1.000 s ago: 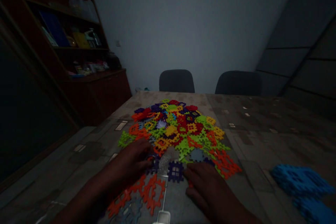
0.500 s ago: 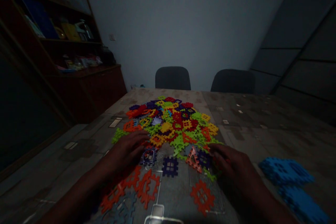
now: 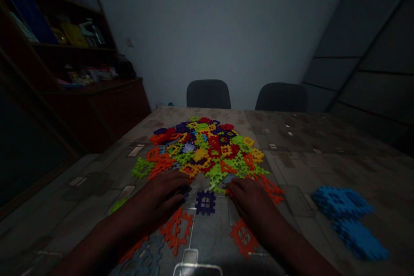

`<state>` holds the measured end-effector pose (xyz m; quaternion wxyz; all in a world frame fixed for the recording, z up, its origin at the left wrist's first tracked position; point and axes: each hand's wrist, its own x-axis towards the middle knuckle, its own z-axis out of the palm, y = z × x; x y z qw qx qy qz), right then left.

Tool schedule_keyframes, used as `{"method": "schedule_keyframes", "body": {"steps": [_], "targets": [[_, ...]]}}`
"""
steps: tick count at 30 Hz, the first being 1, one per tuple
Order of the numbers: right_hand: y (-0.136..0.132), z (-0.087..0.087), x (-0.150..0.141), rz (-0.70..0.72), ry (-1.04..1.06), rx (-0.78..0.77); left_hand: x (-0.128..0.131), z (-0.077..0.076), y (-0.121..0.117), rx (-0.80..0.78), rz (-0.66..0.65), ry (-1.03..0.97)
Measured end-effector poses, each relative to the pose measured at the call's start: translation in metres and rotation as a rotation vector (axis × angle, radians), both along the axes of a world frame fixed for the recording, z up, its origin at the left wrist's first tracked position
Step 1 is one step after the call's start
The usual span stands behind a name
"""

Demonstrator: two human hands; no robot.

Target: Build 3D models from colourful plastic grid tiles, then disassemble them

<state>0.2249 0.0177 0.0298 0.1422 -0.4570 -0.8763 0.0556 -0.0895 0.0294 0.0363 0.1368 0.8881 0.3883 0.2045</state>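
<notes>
Many flat, notched plastic building tiles lie heaped in a colourful pile [image 3: 202,151] on the table. My left hand [image 3: 163,192] rests at the pile's near left edge. Its thumb stands apart from its bent fingers, beside a mostly covered purple tile. My right hand [image 3: 250,196] is at the near right edge, fingers together and curled down over an orange triangular tile [image 3: 228,192]; its thumb is hidden. Between both hands lies a purple window tile [image 3: 205,202]. Closer to me are an orange tile [image 3: 176,229], an orange square tile [image 3: 242,236] and grey tiles [image 3: 145,256].
Blue tiles [image 3: 343,202] sit stacked at the right, with another blue stack [image 3: 360,237] in front. A patterned cloth covers the table [image 3: 284,138]. Two dark chairs, one of them a chair [image 3: 208,94] near the middle, stand behind it. A wooden cabinet [image 3: 106,103] is at the left.
My right hand has moved left, over the orange triangular tile, uncovering orange tiles at the pile's right edge. My left hand now covers more of the purple tile beside it. The view has shifted slightly.
</notes>
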Motion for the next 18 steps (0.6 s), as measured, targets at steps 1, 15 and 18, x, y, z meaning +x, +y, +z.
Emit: {"method": "schedule_keyframes", "body": {"steps": [1, 15, 18], "targets": [[0.0, 0.001, 0.002, 0.001, 0.036, 0.004, 0.001, 0.0, 0.0, 0.002, -0.001, -0.003], [-0.013, 0.005, 0.025, -0.116, 0.435, -0.36, -0.003, 0.051, -0.041, -0.364, 0.017, 0.115], [-0.013, 0.004, 0.027, -0.137, 0.402, -0.257, 0.013, 0.052, -0.048, -0.39, 0.011, 0.186]]}}
